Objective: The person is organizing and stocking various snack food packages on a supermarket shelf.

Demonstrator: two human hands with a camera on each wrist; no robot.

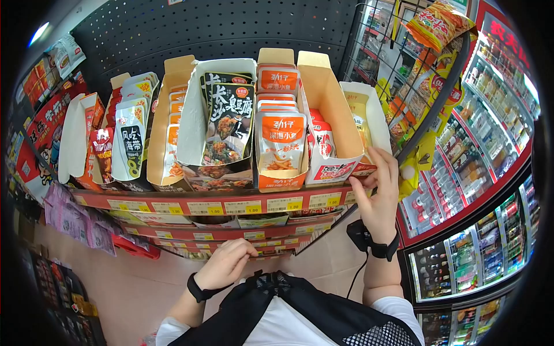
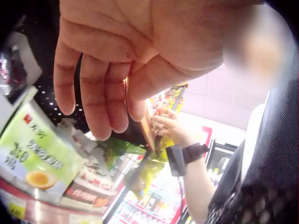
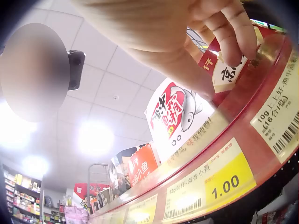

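Note:
At the right end of the top shelf, my right hand (image 1: 378,196) holds the front of a cream and red box (image 1: 372,112), thumb low at its left and fingers over its front. The right wrist view shows the fingers bent against the box's printed front (image 3: 226,74), thumb tip by the red shelf edge. A white box with a fish drawing (image 3: 175,114) stands beside it. My left hand (image 1: 225,264) hangs before the lower shelves, fingers loosely bent, holding nothing; the left wrist view shows its fingers (image 2: 96,98) relaxed. Whether it touches a shelf edge, I cannot tell.
Several open snack boxes line the top shelf, among them one with orange packets (image 1: 281,141) and one with black packets (image 1: 228,124). Price tags run along the red shelf edge (image 1: 231,199). A wire rack with yellow snack bags (image 1: 441,26) and drink coolers stand at right.

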